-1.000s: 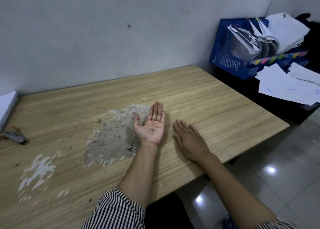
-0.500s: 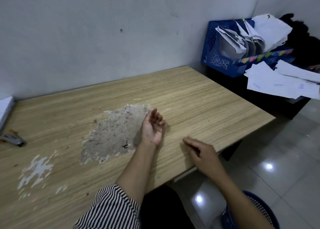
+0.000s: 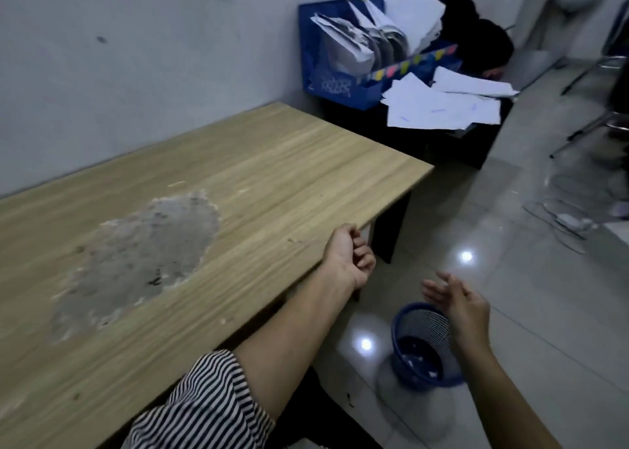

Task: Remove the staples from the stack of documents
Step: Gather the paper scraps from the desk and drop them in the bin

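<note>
My left hand [image 3: 347,258] lies palm-up at the front edge of the wooden table [image 3: 272,162], its fingers curled over the palm. Whatever is in the palm is hidden; small dark staples lay there a second ago. To its right, off the table, my right hand [image 3: 454,300] hovers with straight fingers over a blue mesh wastebasket [image 3: 422,346] on the floor and holds nothing. Loose white documents [image 3: 442,108] are spread on a dark side table at the back right. No stapler or staple remover is in view.
A blue crate [image 3: 340,84] stuffed with papers stands against the wall behind the loose sheets. The tabletop has a worn grey patch [image 3: 136,254]. Metal chair legs [image 3: 585,125] stand on the glossy tiled floor at the right.
My left hand closed its fingers over the palm and slid right to the table's edge. My right hand left the table and moved over the wastebasket. The view swung right and down.
</note>
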